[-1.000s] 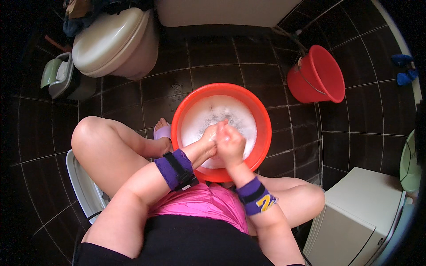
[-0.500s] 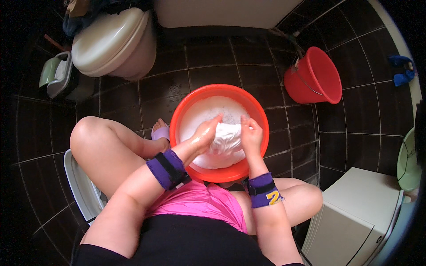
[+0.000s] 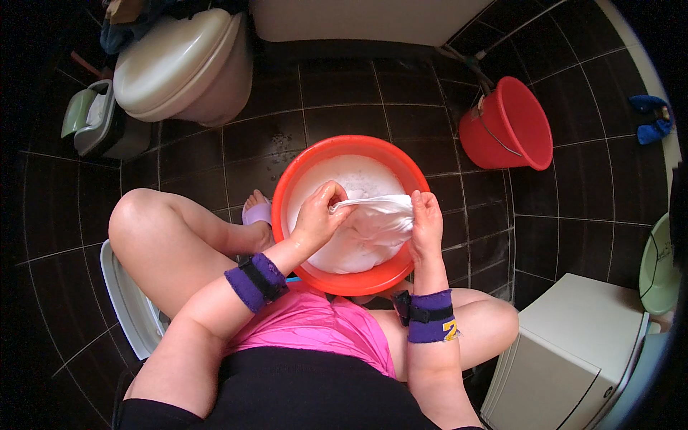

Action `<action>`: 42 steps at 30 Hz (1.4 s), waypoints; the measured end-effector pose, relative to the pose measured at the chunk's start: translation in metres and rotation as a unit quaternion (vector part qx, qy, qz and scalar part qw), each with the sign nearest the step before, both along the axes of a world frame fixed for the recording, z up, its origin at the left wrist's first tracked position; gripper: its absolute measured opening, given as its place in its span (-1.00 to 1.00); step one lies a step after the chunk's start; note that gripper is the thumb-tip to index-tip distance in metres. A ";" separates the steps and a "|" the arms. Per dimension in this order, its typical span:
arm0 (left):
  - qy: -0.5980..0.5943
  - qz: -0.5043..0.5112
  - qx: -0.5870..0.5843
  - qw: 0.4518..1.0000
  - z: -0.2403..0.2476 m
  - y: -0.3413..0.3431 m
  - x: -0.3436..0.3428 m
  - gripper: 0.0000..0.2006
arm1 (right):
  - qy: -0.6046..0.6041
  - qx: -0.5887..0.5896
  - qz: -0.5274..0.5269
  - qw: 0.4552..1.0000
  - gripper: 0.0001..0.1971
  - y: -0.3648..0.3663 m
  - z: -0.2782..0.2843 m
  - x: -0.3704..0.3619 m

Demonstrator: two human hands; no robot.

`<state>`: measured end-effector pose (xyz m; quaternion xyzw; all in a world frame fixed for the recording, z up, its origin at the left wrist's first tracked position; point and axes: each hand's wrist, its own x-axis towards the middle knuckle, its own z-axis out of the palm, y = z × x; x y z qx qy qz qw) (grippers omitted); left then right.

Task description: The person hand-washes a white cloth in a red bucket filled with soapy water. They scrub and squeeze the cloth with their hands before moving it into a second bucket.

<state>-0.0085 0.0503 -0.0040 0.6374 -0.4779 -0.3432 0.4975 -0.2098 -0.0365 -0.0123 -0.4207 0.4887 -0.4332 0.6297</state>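
Observation:
A wet white cloth [image 3: 380, 217] is stretched between my two hands, above a red basin [image 3: 290, 179] of sudsy water. My left hand [image 3: 322, 213] pinches the cloth's left edge, fingers closed. Its right edge is gripped by my right hand [image 3: 426, 222], near the basin's right rim. Under the cloth, white foam [image 3: 347, 168] covers the water, and more white fabric seems to lie in it at the near side. What kind of garment or cloth this is cannot be told.
A red bucket [image 3: 502, 125] with a wire handle leans at the right wall. The toilet [image 3: 179, 68] stands far left beside a small bin [image 3: 97, 118]. A white cabinet [image 3: 573, 330] is at near right, a green basin [image 3: 658, 265] behind it. Dark tiles [image 3: 265, 136] show water drops.
My hands have moved apart, the right one further right. The cloth, bunched between them before, is now lifted and pulled out flatter.

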 end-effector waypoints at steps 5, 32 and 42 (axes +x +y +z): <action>0.037 -0.003 0.039 0.999 -0.013 -0.003 0.010 -0.85 | 0.045 0.036 0.151 0.987 -0.60 0.003 0.039 0.002; 0.662 0.082 0.218 0.713 -0.033 -0.018 -0.046 -0.72 | 0.310 -0.348 0.044 0.884 -0.91 0.053 0.021 0.081; 0.684 0.025 0.194 0.703 -0.032 -0.012 -0.037 -0.78 | 0.307 -0.331 0.057 0.890 -0.85 0.059 0.032 0.087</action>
